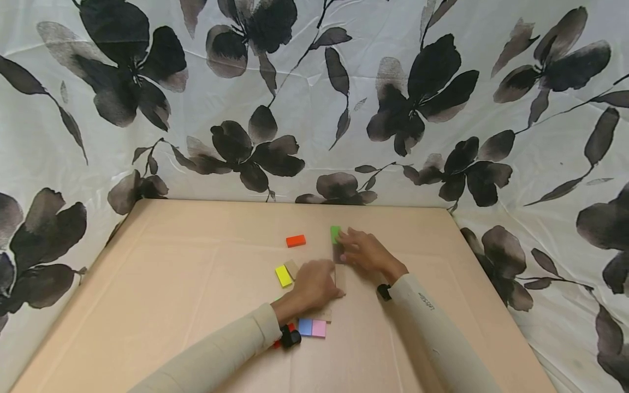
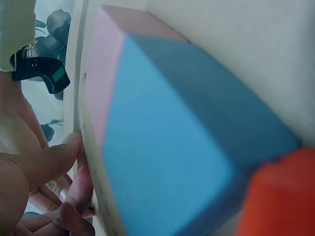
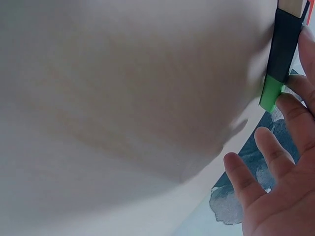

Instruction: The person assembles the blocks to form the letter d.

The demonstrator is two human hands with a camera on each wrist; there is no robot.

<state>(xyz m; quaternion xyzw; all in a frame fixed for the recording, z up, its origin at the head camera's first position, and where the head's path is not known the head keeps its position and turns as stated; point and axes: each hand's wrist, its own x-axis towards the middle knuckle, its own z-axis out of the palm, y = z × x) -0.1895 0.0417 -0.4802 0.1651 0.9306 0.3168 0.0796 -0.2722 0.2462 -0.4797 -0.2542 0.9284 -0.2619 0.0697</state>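
My left hand [image 1: 314, 281] is bent over a row of blocks, thumb and curled fingers at the lower end of a light wooden block [image 1: 340, 277]. In the left wrist view the thumb and index fingertip close on a thin light edge, partly hidden by a blue block [image 2: 162, 142] and a pink block [image 2: 103, 73]. Beyond it, my right hand [image 1: 366, 251] has its fingers extended along the right side of a green block [image 1: 335, 233] and a dark block [image 1: 338, 254], which stand end to end. In the right wrist view, fingertips touch the green block [image 3: 272, 93].
An orange-red block [image 1: 296, 241] lies apart at the back. Left of the left hand are a yellow block [image 1: 283, 275] and a tan block [image 1: 291, 268]. Red pieces [image 1: 291, 327] show under the left wrist. A floral cloth [image 1: 339, 109] hangs behind the table [image 1: 196, 284].
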